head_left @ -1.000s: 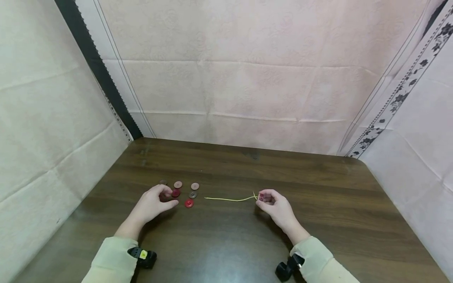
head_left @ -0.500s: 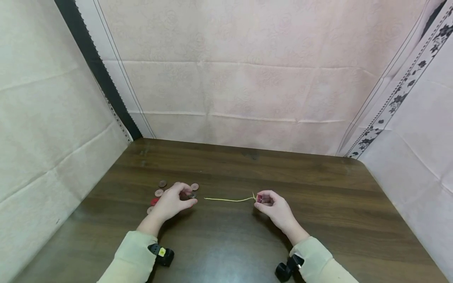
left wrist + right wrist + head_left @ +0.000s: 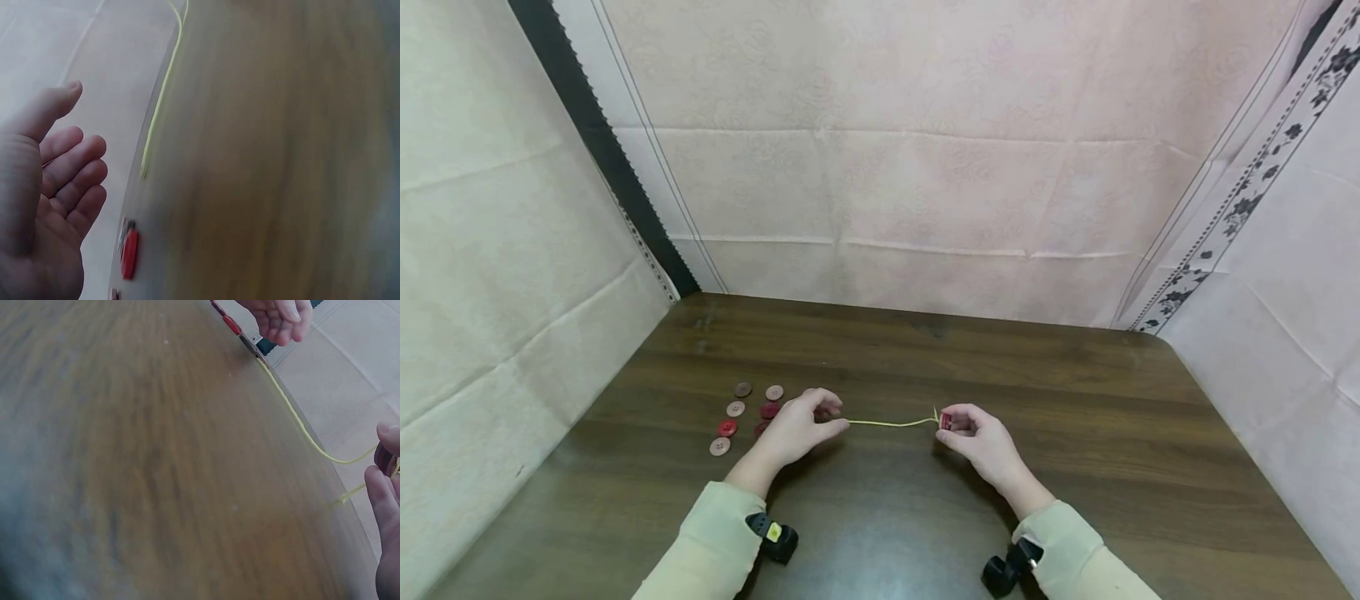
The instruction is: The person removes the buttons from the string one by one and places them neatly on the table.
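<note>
My left hand [image 3: 797, 429] hovers above the table with its fingers loosely bent and nothing in them. In the left wrist view a gap shows between that hand and the free end of the yellow string [image 3: 156, 112]. My right hand [image 3: 985, 442] pinches a small stack of dark red buttons [image 3: 385, 459] between thumb and fingers. The string [image 3: 891, 424] runs leftward from this stack along the table, and a short tail stands up beside the buttons. A red button [image 3: 130, 253] lies below the left hand; other buttons near it are partly hidden.
Several loose buttons lie left of the left hand: a brown one [image 3: 742, 389], pink ones [image 3: 735, 408], a red one [image 3: 727, 427] and a dark red one [image 3: 770, 410]. The wooden table [image 3: 1037, 358] meets cloth-covered walls [image 3: 887, 208] behind and at both sides.
My left hand has moved right, from over the buttons to the string's left end, uncovering buttons on the left. The right hand has stayed nearly still, holding the button stack.
</note>
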`<state>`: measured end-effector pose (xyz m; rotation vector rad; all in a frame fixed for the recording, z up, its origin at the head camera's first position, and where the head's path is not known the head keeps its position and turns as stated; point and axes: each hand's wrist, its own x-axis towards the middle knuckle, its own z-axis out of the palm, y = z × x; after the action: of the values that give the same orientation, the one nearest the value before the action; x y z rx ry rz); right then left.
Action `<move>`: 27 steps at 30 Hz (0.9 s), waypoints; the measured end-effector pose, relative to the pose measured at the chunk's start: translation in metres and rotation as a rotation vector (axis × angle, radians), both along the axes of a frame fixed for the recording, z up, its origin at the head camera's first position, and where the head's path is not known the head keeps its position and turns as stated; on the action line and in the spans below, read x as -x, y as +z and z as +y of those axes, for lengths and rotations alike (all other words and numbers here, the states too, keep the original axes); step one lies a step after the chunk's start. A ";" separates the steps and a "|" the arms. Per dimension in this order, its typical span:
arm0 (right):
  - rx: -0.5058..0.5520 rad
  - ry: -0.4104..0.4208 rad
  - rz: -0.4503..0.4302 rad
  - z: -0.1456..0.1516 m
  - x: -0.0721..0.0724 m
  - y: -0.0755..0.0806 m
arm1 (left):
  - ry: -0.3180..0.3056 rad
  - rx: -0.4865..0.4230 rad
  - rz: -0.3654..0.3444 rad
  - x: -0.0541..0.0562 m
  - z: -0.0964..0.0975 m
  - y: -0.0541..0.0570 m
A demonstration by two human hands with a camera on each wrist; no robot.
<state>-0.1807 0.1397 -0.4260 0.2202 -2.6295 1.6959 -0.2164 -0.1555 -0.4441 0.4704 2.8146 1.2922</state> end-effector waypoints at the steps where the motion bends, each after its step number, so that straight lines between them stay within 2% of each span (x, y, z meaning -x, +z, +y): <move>1: 0.002 0.003 0.001 0.000 0.000 0.000 | -0.008 -0.002 0.001 0.000 0.002 0.000; 6: 0.010 0.021 -0.003 0.000 0.002 -0.003 | -0.033 -0.010 -0.005 0.000 0.013 0.000; 13: 0.034 0.028 -0.021 0.008 0.020 -0.035 | -0.055 -0.055 -0.056 0.002 0.024 -0.002; 19: 0.059 0.067 0.014 0.008 0.020 -0.037 | -0.095 -0.080 -0.071 0.004 0.033 -0.003; 27: 0.078 0.115 0.026 0.006 0.018 -0.037 | -0.145 -0.085 -0.050 0.003 0.045 -0.003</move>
<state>-0.1990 0.1456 -0.4633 0.3974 -2.5725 1.8115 -0.2193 -0.1107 -0.4472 0.6232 2.6386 1.3774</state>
